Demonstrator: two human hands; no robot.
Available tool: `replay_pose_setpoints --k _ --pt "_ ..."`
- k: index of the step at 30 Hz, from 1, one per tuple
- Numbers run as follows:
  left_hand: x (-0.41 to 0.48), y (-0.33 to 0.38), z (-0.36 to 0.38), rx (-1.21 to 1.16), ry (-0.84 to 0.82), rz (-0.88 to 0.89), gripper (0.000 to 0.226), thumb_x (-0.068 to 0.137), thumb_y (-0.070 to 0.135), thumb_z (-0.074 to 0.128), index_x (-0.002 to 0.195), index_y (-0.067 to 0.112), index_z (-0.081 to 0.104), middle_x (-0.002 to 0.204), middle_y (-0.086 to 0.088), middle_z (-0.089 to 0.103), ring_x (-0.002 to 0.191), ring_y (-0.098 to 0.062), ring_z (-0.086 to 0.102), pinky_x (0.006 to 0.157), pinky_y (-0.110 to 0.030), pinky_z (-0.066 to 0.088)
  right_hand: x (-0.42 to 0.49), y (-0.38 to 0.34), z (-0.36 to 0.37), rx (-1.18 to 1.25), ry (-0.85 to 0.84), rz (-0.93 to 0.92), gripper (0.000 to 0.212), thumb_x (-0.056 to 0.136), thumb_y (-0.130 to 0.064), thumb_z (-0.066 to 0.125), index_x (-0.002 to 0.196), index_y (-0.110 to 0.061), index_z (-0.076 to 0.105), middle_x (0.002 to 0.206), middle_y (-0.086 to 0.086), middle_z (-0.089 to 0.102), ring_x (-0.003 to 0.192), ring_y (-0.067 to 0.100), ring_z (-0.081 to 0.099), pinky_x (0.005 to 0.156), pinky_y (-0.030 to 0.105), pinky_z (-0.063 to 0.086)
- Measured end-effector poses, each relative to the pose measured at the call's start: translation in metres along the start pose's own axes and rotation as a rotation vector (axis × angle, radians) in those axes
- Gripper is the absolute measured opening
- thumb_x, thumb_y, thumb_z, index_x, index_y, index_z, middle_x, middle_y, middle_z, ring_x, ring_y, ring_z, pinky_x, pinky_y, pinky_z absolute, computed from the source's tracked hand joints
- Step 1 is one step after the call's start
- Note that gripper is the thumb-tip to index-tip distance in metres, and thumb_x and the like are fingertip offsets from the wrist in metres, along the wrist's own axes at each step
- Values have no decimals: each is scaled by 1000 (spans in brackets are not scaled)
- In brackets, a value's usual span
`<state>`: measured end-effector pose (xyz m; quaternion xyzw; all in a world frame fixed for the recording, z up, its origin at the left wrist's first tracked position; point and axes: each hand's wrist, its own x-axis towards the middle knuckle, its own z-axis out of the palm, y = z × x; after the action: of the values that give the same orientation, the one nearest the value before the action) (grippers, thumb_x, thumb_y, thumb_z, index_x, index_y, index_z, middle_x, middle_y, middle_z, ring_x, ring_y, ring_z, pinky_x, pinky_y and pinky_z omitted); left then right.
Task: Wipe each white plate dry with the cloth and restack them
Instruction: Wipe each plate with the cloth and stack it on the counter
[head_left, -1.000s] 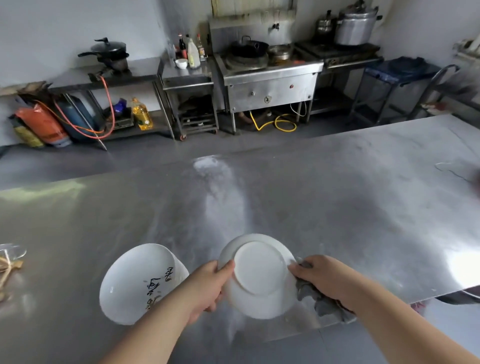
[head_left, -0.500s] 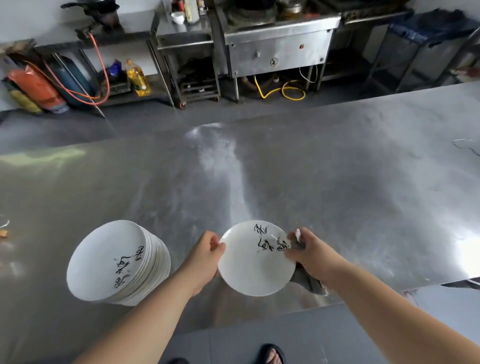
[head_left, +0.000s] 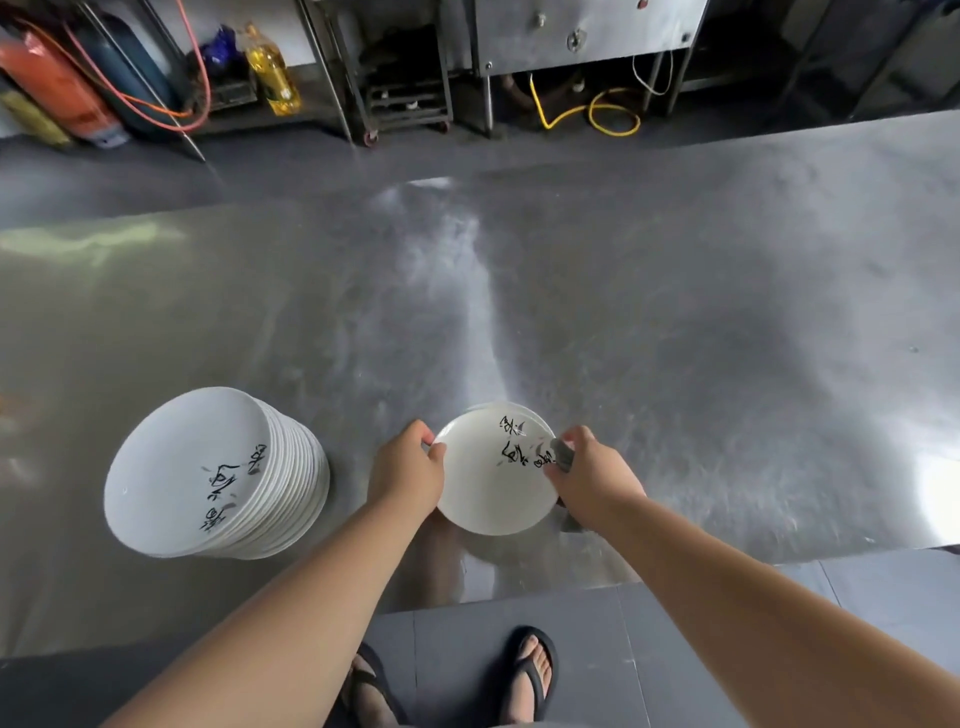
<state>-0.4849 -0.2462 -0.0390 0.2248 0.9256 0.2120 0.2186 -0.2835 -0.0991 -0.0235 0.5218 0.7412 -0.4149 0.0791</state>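
Head view: left hand (head_left: 410, 467) is gripping the round, glossy white plate (head_left: 485, 493) at its nine-o'clock rim; right hand (head_left: 589, 478) is pinching a seemingly crumpled grey cloth (head_left: 564, 453) at three o'clock.

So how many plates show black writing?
2: the top plate of the left stack, and the plate held by left hand and right hand. Faces lower in the stack are hidden.

Steel table (head_left: 675, 338), tall stack of white plates (head_left: 182, 467) on its near-left part.
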Motion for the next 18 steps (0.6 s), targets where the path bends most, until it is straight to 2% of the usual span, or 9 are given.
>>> replay_pose_setpoints --k 3,6,8,11,15,18 --pt "2 -3 8 13 -12 38 17 101 33 61 92 23 51 76 3 63 71 -25 60 61 -34 46 0 3 4 -76 22 -1 23 98 -44 58 115 -36 46 88 -9 60 47 22 69 38 38 57" --pt "3 -4 13 34 -8 57 17 102 35 59 93 24 49 79 2 64 76 -30 61 65 -37 50 2 7 8 -154 58 -28 22 98 -48 55 115 -36 47 87 -7 63 49 21 69 47 44 61" --pt "5 -6 17 39 6 58 18 103 35 58 93 24 48 83 0 65 79 -32 61 66 -38 50 5 7 10 -195 89 -39 24 98 -50 55 116 -35 48 86 -7 63 51 19 67 51 42 62" --pt "10 -7 22 34 29 72 18 103 33 58 95 22 47 90 -4 66 82 -34 60 66 -38 45 8 9 14 -249 141 -38 31 96 -54 56 118 -34 49 85 -7 60 56 12 60 55 33 57" --pt "15 -11 24 36 36 75 20 104 36 56 95 20 47 88 -2 62 82 -34 58 67 -39 44 7 8 16 -220 154 -27 29 92 -59 58 108 -37 49 87 -9 65 61 16 65 60 41 63" --pt "12 -14 17 15 6 69 24 104 43 56 95 21 48 81 4 58 79 -31 58 63 -37 41 -4 7 10 -173 209 11 28 89 -64 58 98 -37 53 81 -14 64 49 15 67 55 41 63"
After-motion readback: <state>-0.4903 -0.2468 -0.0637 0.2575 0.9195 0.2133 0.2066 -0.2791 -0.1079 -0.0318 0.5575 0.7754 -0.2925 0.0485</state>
